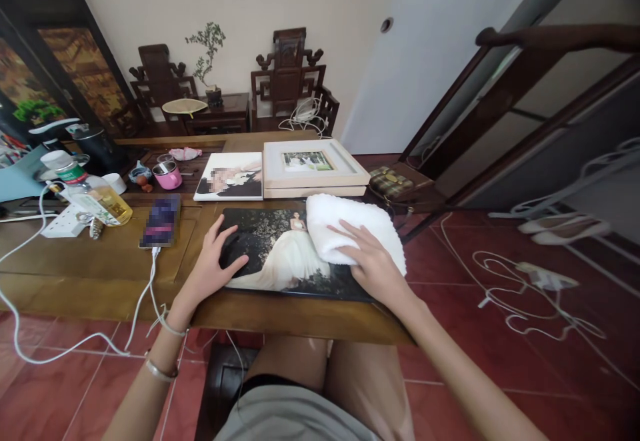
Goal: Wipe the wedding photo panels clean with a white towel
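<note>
A dark framed photo panel (270,248) lies flat at the table's front edge, showing a figure in a long white dress. My left hand (216,258) rests on the panel's left end, fingers and thumb spread apart. On its right part sits a folded, fluffy white towel (320,231), which covers that side of the picture. My right hand (373,261) presses on the towel and holds it against the panel; its thumb is hidden.
Behind the panel lie a white photo board (230,168) and a stack of pale frames (315,168). Leftward are a phone (161,221) with a charging cable, a bottle (95,191), a power strip (65,221) and a pink cup (167,174). A wooden chair (460,94) stands right.
</note>
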`<state>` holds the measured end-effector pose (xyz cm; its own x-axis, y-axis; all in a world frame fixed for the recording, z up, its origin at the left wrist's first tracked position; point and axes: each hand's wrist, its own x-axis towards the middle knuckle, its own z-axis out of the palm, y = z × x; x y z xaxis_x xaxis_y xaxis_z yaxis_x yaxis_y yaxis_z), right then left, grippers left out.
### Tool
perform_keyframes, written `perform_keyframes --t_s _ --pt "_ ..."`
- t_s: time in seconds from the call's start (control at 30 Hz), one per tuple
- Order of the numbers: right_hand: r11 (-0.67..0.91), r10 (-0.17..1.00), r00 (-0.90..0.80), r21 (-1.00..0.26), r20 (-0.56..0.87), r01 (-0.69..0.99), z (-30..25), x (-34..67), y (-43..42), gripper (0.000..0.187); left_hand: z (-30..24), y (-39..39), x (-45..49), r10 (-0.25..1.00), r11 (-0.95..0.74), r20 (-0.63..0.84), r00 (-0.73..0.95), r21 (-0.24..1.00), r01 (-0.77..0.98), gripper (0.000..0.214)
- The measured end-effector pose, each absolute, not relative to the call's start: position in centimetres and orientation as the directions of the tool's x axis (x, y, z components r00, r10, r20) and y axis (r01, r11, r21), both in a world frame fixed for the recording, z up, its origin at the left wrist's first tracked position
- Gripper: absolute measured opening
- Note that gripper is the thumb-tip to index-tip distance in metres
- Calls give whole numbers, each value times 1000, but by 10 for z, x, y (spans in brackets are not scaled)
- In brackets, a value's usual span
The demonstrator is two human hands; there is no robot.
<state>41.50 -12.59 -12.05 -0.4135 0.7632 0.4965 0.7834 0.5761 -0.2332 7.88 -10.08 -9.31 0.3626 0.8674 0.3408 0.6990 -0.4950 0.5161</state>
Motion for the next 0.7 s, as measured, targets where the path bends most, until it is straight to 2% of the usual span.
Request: perform_keyframes --t_s 0.2,0.37,0.53,0.7 --pt "560 771 -375 -267 516 784 -121 412 -127 54 -95 -103 80 837 -547 336 433 483 683 48" --pt "596 729 -404 -224 553 771 -120 415 -128 52 -103 -98 74 839 -544 320 440 478 690 47" --pt "643 717 -539 -121 443 756 -108 412 -114 56 -104 -98 74 839 -543 320 439 476 691 49" --pt "572 789 -494 -142 365 808 -97 396 -89 60 -103 -99 74 850 -526 295 436 500 688 49"
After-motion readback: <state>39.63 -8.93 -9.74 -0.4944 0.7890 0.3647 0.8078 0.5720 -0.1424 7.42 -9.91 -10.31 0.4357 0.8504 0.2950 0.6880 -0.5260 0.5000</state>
